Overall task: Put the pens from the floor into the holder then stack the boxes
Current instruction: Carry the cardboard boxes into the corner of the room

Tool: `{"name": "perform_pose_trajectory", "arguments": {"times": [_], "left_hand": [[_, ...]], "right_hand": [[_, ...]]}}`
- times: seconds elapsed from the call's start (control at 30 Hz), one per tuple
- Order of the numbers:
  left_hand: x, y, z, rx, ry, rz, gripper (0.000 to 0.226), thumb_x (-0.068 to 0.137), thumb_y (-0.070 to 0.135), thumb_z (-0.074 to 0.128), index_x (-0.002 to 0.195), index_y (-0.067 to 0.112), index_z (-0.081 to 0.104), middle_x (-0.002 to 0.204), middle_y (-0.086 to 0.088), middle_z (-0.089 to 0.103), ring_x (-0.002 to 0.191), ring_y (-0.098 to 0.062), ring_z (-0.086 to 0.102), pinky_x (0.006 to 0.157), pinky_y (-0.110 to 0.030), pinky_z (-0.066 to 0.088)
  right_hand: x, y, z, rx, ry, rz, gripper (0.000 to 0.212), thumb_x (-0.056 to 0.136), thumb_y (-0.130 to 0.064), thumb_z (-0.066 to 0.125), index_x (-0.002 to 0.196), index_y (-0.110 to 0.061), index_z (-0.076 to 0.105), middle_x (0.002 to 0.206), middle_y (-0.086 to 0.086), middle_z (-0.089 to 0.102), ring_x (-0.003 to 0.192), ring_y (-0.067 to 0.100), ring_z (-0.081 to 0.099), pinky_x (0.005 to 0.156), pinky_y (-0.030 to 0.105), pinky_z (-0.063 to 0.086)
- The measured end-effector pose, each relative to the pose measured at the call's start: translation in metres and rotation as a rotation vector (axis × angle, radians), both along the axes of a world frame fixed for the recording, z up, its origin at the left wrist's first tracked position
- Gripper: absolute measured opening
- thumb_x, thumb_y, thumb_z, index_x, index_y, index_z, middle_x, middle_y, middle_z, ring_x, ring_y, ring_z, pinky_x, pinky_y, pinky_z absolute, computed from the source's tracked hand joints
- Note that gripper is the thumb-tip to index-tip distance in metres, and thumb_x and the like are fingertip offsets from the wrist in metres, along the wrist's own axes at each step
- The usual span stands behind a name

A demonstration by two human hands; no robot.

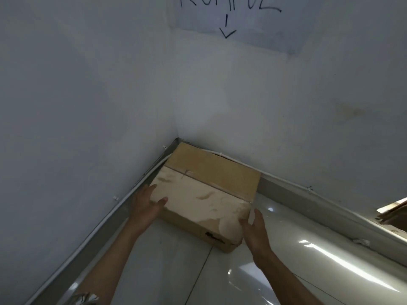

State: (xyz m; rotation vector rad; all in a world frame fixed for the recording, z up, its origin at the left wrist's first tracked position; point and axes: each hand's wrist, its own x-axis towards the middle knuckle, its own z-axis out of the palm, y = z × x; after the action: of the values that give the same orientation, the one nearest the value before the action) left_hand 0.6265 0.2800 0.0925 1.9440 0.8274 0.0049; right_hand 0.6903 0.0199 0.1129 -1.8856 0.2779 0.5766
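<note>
The left hand (146, 205) lays spread fingers (161, 202) on the near-left edge of the tan, tape-sealed cardboard box (204, 190); the right hand (255, 227) is open, clasping nothing, just beside its corner at four o'clock. The box sits on the glossy white floor (308, 249) in the wall corner at twelve o'clock. It looks stiff, probably light, best gripped by opposite sides.

Cardboard boxes — one whole box (204, 194) in the floor corner; a second cardboard piece (394, 211) cut off at the right edge, can't tell if it is a box.

Hands: two — left hand (146, 206) and right hand (255, 230), one on each side of the box.

Paper sheets on the wall: one (231, 20), bearing one drawn arrow.

Cables along the skirting: one white run (123, 200) with small clips.
</note>
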Motion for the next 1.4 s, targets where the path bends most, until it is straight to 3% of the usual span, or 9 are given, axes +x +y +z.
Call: {"name": "perform_pose_trajectory", "arguments": {"times": [0.13, 0.3, 0.4, 0.57, 0.83, 0.97, 1.2, 1.3, 1.4], "left_hand": [[-0.050, -0.010, 0.034, -0.056, -0.028, 0.076, 0.072, 0.077, 0.055, 0.059, 0.140, 0.028, 0.039, 0.152, 0.001, 0.032, 0.141, -0.019, 0.028, 0.118, -0.047, 0.021], [-0.130, -0.029, 0.068, -0.027, 0.022, 0.164, 0.072, 0.074, 0.056, 0.057, 0.138, 0.027, 0.041, 0.149, 0.000, 0.037, 0.140, -0.021, 0.029, 0.116, -0.053, 0.020], [-0.183, -0.035, 0.083, -0.028, 0.096, 0.214, 0.094, 0.055, 0.072, 0.048, 0.136, 0.023, 0.044, 0.148, -0.003, 0.039, 0.138, -0.024, 0.032, 0.113, -0.055, 0.024], [-0.261, -0.030, 0.098, -0.004, 0.144, 0.258, 0.083, 0.070, 0.059, 0.054, 0.141, 0.021, 0.037, 0.153, -0.005, 0.031, 0.142, -0.025, 0.026, 0.115, -0.053, 0.020], [-0.413, -0.032, 0.093, 0.087, 0.212, 0.340, 0.079, 0.075, 0.054, 0.060, 0.141, 0.020, 0.034, 0.152, -0.007, 0.030, 0.141, -0.026, 0.025, 0.115, -0.050, 0.018], [-0.499, -0.041, 0.067, -0.012, 0.327, 0.403, 0.090, 0.070, 0.062, 0.057, 0.144, 0.021, 0.028, 0.156, -0.006, 0.022, 0.143, -0.029, 0.020, 0.114, -0.055, 0.019], [-0.561, -0.041, 0.037, -0.090, 0.450, 0.540, 0.113, 0.051, 0.059, 0.055, 0.146, 0.008, 0.021, 0.152, -0.018, 0.027, 0.139, -0.037, 0.027, 0.113, -0.047, 0.025], [-0.570, -0.045, 0.018, -0.192, 0.354, 0.589, 0.113, 0.054, 0.053, 0.064, 0.145, 0.004, 0.019, 0.148, -0.021, 0.032, 0.133, -0.038, 0.036, 0.109, -0.044, 0.033], [-0.572, -0.051, 0.002, -0.347, 0.270, 0.638, 0.097, 0.072, 0.041, 0.072, 0.144, 0.003, 0.018, 0.140, -0.013, 0.039, 0.127, -0.036, 0.043, 0.104, -0.042, 0.039]], "right_hand": [[-0.025, 0.000, 0.044, 0.022, -0.036, 0.045, 0.055, 0.095, -0.015, 0.048, 0.145, -0.013, 0.024, 0.150, 0.009, 0.030, 0.135, 0.026, 0.034, 0.113, 0.040, 0.030], [-0.080, 0.003, 0.087, 0.011, -0.020, 0.176, 0.048, 0.095, -0.018, 0.049, 0.140, -0.013, 0.036, 0.147, 0.008, 0.036, 0.133, 0.022, 0.036, 0.109, 0.033, 0.031], [-0.122, 0.006, 0.109, 0.023, -0.015, 0.264, 0.043, 0.093, -0.018, 0.051, 0.136, -0.015, 0.043, 0.141, 0.004, 0.043, 0.125, 0.020, 0.043, 0.104, 0.032, 0.035], [-0.191, 0.022, 0.125, 0.052, 0.073, 0.323, 0.044, 0.091, -0.024, 0.055, 0.133, -0.016, 0.044, 0.145, 0.007, 0.038, 0.133, 0.021, 0.036, 0.105, 0.034, 0.034], [-0.313, 0.035, 0.114, 0.090, 0.079, 0.420, 0.043, 0.091, -0.024, 0.055, 0.133, -0.018, 0.045, 0.143, 0.008, 0.041, 0.135, 0.021, 0.035, 0.099, 0.030, 0.035], [-0.376, 0.025, 0.099, 0.071, 0.086, 0.494, 0.047, 0.091, -0.023, 0.056, 0.136, -0.018, 0.042, 0.145, 0.008, 0.040, 0.134, 0.021, 0.036, 0.099, 0.030, 0.035], [-0.410, 0.021, 0.062, 0.044, 0.071, 0.552, 0.051, 0.090, -0.015, 0.057, 0.137, -0.015, 0.038, 0.139, 0.012, 0.044, 0.108, 0.016, 0.044, 0.084, 0.026, 0.035], [-0.415, 0.020, 0.038, 0.015, 0.055, 0.570, 0.060, 0.088, -0.010, 0.059, 0.141, -0.011, 0.031, 0.144, 0.013, 0.039, 0.121, 0.026, 0.044, 0.095, 0.033, 0.039], [-0.416, 0.017, 0.007, -0.027, 0.084, 0.575, 0.075, 0.087, -0.015, 0.061, 0.147, -0.010, 0.018, 0.152, 0.012, 0.028, 0.137, 0.030, 0.033, 0.108, 0.038, 0.033]]}}
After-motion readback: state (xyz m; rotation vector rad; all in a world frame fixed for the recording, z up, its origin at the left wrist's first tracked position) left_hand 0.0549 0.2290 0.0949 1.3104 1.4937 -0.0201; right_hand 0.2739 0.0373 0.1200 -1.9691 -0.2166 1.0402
